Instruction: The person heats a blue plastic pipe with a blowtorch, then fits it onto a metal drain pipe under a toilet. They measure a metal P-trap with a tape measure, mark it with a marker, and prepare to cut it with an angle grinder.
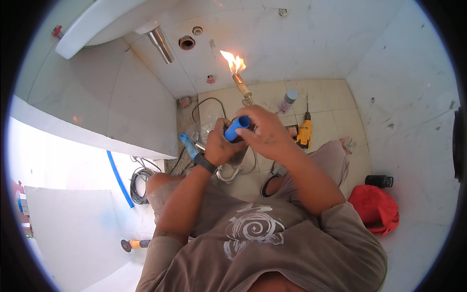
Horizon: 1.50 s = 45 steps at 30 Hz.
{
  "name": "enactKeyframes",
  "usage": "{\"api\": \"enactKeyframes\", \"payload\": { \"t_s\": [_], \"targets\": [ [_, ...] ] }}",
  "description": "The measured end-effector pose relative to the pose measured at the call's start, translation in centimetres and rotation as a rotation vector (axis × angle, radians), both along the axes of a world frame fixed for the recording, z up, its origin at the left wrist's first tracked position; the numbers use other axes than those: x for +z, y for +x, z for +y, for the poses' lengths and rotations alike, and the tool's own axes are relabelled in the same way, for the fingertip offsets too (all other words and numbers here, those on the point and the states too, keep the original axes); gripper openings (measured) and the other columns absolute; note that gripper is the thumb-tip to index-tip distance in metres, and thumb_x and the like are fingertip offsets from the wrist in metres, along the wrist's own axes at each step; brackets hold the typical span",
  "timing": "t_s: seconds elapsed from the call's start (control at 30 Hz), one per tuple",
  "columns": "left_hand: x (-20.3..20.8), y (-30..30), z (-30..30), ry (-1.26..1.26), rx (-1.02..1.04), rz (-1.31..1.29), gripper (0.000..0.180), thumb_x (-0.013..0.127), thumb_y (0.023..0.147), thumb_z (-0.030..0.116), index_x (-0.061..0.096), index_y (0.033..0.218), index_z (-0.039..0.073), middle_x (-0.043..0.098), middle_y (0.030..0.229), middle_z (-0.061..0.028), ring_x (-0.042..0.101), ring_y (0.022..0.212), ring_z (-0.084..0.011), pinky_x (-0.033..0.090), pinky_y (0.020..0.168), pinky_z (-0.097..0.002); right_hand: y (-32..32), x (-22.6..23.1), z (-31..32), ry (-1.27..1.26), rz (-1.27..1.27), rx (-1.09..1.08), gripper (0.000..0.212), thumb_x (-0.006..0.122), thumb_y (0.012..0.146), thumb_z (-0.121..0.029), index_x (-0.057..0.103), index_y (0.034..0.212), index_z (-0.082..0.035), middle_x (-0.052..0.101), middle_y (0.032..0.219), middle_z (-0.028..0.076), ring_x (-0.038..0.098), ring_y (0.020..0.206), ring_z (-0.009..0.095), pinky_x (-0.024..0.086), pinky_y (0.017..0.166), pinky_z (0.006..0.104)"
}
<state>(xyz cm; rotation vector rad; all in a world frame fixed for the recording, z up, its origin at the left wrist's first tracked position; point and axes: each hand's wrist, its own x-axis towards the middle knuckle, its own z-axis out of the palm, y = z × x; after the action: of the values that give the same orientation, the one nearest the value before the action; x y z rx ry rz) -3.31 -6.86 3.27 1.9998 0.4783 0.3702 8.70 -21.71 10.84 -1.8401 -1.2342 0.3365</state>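
Observation:
My left hand (221,145) is closed around a short blue plastic pipe (235,129), its open end tilted up. A dark watch strap is on that wrist. My right hand (265,130) has its thumb and fingers on the pipe's upper part. Just beyond the right hand, a brass gas torch (242,86) burns with a yellow-orange flame (233,62) pointing away from me. The torch's rear end disappears behind the right hand, so I cannot tell whether that hand also supports it. Beneath my hands a hose curves over the floor tiles.
A yellow drill (304,132) and a spray can (289,100) are on the floor ahead. A red bag (374,210) and a black object (379,181) lie right. Coiled cable (140,186), a long blue pipe (119,179) and an angle grinder (134,245) are left. A washbasin (92,27) overhangs upper left.

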Motion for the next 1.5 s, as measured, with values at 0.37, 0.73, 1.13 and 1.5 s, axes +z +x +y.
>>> {"api": "enactKeyframes", "payload": {
  "t_s": [0.37, 0.73, 1.13, 1.5],
  "targets": [
    [-1.3, 0.5, 1.2, -0.025, -0.055, -0.099, 0.089, 0.091, 0.069, 0.022, 0.050, 0.145, -0.002, 0.069, 0.125, -0.0254, 0.070, 0.114, -0.0330, 0.054, 0.101, -0.0408, 8.3, 3.1, -5.3, 0.804, 0.923, -0.154, 0.063, 0.072, 0.097, -0.024, 0.043, 0.147, 0.000, 0.065, 0.117, 0.012, 0.063, 0.106, 0.020, 0.054, 0.086, 0.0352],
    [2.4, -1.0, 0.6, -0.345, -0.237, -0.124, 0.076, 0.074, 0.078, 0.009, 0.045, 0.147, -0.002, 0.063, 0.128, -0.0137, 0.063, 0.117, -0.0212, 0.050, 0.104, -0.0370, 9.7, 0.5, -6.1, 0.564, 1.194, -0.099, 0.055, 0.063, 0.101, -0.040, 0.044, 0.143, -0.010, 0.065, 0.104, 0.010, 0.065, 0.084, 0.022, 0.054, 0.075, 0.0387],
    [4.5, 1.2, 2.1, -0.112, -0.081, -0.276, 0.082, 0.086, 0.076, 0.029, 0.046, 0.140, -0.003, 0.062, 0.123, -0.0144, 0.061, 0.111, -0.0220, 0.049, 0.100, -0.0380, 12.1, -3.4, -0.7, 0.390, 1.321, -0.061, 0.035, 0.052, 0.106, -0.040, 0.051, 0.121, -0.008, 0.064, 0.090, 0.009, 0.060, 0.064, 0.019, 0.048, 0.059, 0.0340],
    [3.0, 0.8, 3.4, -0.217, -0.064, -0.160, 0.072, 0.086, 0.071, 0.016, 0.054, 0.133, -0.002, 0.067, 0.115, -0.0105, 0.065, 0.104, -0.0209, 0.051, 0.096, -0.0369, 12.6, -4.2, 0.8, 0.143, 0.802, -0.145, 0.041, 0.066, 0.095, -0.022, 0.055, 0.128, 0.001, 0.067, 0.102, 0.012, 0.064, 0.081, 0.018, 0.051, 0.069, 0.0321]
  ]
}}
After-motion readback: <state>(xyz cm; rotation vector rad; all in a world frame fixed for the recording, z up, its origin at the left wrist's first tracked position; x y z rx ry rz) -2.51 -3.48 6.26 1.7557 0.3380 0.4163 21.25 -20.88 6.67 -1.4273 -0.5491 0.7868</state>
